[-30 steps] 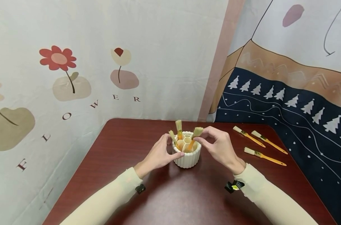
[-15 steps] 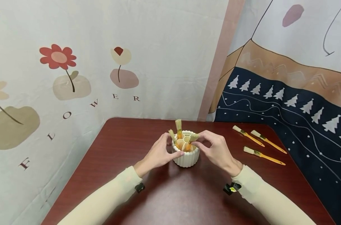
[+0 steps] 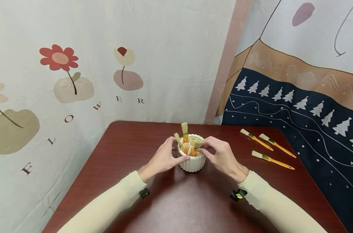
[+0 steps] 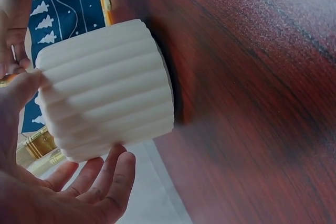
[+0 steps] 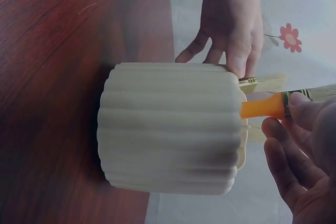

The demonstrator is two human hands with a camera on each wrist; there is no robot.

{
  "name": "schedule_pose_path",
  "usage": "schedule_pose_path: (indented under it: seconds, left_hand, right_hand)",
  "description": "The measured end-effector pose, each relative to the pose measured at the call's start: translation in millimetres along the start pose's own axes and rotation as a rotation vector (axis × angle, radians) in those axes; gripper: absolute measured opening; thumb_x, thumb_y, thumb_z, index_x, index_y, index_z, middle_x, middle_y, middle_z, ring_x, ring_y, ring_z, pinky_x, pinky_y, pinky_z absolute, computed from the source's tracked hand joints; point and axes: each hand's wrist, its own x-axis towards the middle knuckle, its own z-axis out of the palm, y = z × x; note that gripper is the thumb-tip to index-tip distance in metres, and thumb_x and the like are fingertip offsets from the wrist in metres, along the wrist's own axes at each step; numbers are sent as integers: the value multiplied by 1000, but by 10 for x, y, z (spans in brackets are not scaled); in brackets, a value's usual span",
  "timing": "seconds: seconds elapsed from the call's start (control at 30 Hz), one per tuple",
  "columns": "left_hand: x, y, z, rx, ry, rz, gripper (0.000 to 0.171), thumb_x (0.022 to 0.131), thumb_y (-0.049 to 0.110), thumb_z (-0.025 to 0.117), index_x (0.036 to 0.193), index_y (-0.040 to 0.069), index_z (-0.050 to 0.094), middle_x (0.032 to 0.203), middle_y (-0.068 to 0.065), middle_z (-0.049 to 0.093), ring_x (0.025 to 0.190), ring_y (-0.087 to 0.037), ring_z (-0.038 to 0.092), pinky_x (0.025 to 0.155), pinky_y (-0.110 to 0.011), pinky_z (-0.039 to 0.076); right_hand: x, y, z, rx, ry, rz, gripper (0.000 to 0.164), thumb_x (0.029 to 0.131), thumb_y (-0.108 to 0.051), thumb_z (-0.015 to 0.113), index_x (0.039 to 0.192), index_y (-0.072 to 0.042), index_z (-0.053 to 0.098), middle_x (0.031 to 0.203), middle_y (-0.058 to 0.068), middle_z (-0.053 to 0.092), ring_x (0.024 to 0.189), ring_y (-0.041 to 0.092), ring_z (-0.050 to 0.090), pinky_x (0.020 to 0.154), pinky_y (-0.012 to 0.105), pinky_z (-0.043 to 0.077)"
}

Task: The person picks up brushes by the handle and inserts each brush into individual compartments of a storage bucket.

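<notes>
A ribbed white pot (image 3: 192, 165), divided inside into compartments, stands upright on the table. My left hand (image 3: 162, 159) holds it from the left, with the thumb at its rim and the fingers along its far side. In my right hand (image 3: 221, 156) a paintbrush (image 5: 263, 106) is pinched near its metal collar, bristles up, and its orange handle goes down inside the pot. Two more paintbrushes stand in the pot, one at the back (image 3: 184, 128) and one leaning at the left (image 3: 177, 139). The handle ends are hidden by the pot wall.
On the right of the dark red table (image 3: 130, 142) lie three loose paintbrushes: a left one (image 3: 256, 139), a right one (image 3: 277, 145) and a front one (image 3: 273, 160). Printed cloth (image 3: 176, 64) hangs behind the table, and dark cloth with trees along its right side.
My right hand has come down and slightly left, lowering the paintbrush deeper into the pot. The left hand keeps its hold on the pot, and the loose brushes lie as before.
</notes>
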Motion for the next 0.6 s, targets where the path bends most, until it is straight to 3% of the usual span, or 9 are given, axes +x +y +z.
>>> schedule_pose_path:
  seconds: [0.23,0.6]
  left_hand:
    - [-17,9,15,-8,4,-3,75,96,49,96,147,10,59,145,-12,71,132,-29,77,109,-53,64]
    - [-14,32,20,-5,-1,0,75,95,48,96,148,9,59,145,-12,70,132,-29,77,106,-52,64]
  right_hand:
    - [-43,37,78,-40,-6,-106,31,89,5,97,111,-10,82,102,2,82,91,14,80,77,38,71]
    - [-85,30,129,-54,-55,-135,31,90,5,97,112,-8,80,105,5,81,91,15,82,80,31,71]
